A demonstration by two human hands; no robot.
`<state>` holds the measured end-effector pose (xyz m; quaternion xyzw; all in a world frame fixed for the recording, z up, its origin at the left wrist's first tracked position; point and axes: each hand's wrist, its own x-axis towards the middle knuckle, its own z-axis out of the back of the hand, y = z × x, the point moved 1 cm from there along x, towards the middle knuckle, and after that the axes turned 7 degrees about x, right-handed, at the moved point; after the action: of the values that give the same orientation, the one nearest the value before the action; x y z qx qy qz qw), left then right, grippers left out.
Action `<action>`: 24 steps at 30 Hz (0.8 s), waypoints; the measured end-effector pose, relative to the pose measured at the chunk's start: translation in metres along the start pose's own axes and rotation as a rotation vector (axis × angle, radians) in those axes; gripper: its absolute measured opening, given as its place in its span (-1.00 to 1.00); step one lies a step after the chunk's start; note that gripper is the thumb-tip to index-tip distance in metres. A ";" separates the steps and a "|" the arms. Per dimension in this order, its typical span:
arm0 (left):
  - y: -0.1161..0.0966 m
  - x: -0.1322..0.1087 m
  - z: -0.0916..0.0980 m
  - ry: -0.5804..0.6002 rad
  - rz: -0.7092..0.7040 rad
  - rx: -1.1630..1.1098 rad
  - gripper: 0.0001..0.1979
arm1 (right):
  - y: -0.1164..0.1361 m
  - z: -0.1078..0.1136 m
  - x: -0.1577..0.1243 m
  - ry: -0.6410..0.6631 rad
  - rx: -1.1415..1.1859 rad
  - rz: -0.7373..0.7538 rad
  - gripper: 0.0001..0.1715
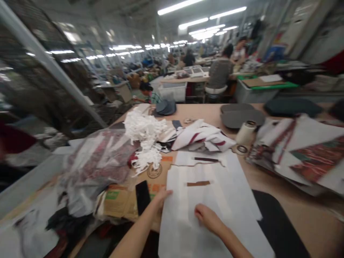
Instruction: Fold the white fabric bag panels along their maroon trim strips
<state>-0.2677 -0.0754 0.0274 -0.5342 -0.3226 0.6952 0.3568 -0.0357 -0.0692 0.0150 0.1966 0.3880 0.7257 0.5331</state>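
A large white sheet [185, 222] lies at the worktop's [306, 211] near edge. The left hand [161, 197] touches its left side, grip unclear; the right hand [208, 216] is clenched over it. Leftward, a clear plastic bag [80, 170] contains red-patterned material [107, 148].

We cannot tell whether the curled right hand [205, 216] pinches anything, nor see all the fingers of the left hand [162, 197] at the edge of the white sheet [225, 204]. Our view cuts off that sheet's near end, which partly hides a dark panel [281, 224]. We find the round stamp [154, 171] too small to read and the far seated worker [219, 71] blurred.
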 end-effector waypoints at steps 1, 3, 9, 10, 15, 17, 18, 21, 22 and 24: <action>0.005 0.017 -0.005 -0.011 0.005 0.040 -0.80 | -0.019 0.015 -0.007 -0.035 -0.021 -0.045 -0.85; 0.013 0.045 -0.006 -0.107 -0.033 0.155 -0.86 | -0.050 0.046 -0.008 -0.192 -0.102 -0.124 -0.77; 0.029 0.073 0.000 -0.274 -0.165 0.302 -0.87 | -0.095 0.112 0.024 -0.523 -0.389 -0.510 -0.57; 0.031 0.074 -0.001 -0.277 -0.176 0.292 -0.87 | -0.096 0.116 0.029 -0.507 -0.388 -0.575 -0.56; 0.031 0.068 0.004 -0.257 -0.210 0.263 -0.84 | -0.093 0.131 0.040 -0.285 -0.309 -0.742 -0.66; 0.030 0.064 0.012 -0.234 -0.201 0.252 -0.81 | -0.092 0.134 0.029 -0.245 -0.323 -0.711 -0.72; 0.029 0.061 0.017 -0.216 -0.204 0.248 -0.79 | -0.093 0.135 0.019 -0.241 -0.293 -0.700 -0.74; 0.032 0.054 0.031 -0.145 -0.240 0.272 -0.75 | -0.104 0.131 -0.023 -0.190 -0.011 -0.724 -0.74; 0.034 0.051 0.035 -0.119 -0.253 0.303 -0.74 | -0.109 0.128 -0.037 -0.151 0.098 -0.741 -0.75; 0.037 0.047 0.041 -0.113 -0.276 0.429 -0.68 | -0.118 0.122 -0.057 -0.077 0.219 -0.753 -0.76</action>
<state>-0.3211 -0.0580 -0.0185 -0.3575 -0.2569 0.7212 0.5348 0.1429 -0.0634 0.0066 0.1232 0.4880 0.4258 0.7519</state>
